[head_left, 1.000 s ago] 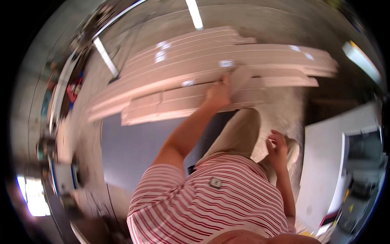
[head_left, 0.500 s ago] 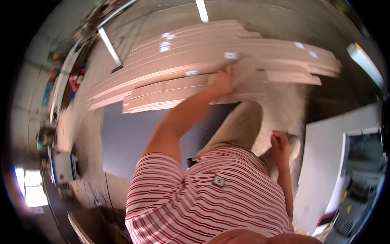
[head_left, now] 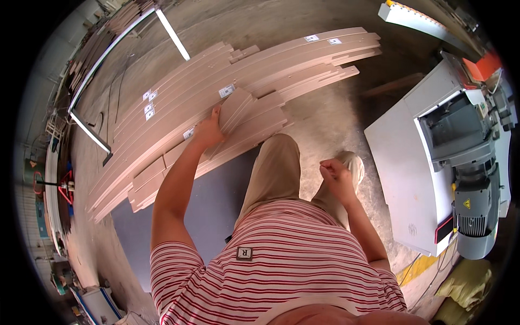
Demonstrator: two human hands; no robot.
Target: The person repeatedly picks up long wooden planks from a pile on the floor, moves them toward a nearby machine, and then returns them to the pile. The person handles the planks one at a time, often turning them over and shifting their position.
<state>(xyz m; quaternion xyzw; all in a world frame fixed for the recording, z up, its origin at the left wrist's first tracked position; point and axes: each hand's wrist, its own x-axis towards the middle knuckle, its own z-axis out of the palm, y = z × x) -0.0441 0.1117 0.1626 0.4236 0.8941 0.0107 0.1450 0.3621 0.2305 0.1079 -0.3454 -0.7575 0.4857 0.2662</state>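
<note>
A stack of long, pinkish-brown boards (head_left: 184, 116) with small white labels lies across the space in front of me. My left hand (head_left: 209, 131) reaches onto its near side and grips a short brown board (head_left: 237, 112), fingers and thumb closed at its left edge. That piece lies at a slant over the longer boards; whether it rests on them or is slightly raised, I cannot tell. Over my right leg, my right hand (head_left: 337, 177) is held with its fingers curled in, apart from the boards, and nothing shows in it.
A dark grey panel (head_left: 208, 187) lies below the stack's near edge, beside my left leg. To the right stands a white machine cabinet (head_left: 401, 162) with a grey motor (head_left: 472, 216). A white metal frame (head_left: 89, 130) stands at far left, and a yellow-green sack (head_left: 467, 283) sits at lower right.
The view has turned, so the stack and hands appear farther left and more of the machine shows. My left hand stays on the short board, which was blurred before and is now sharper.
</note>
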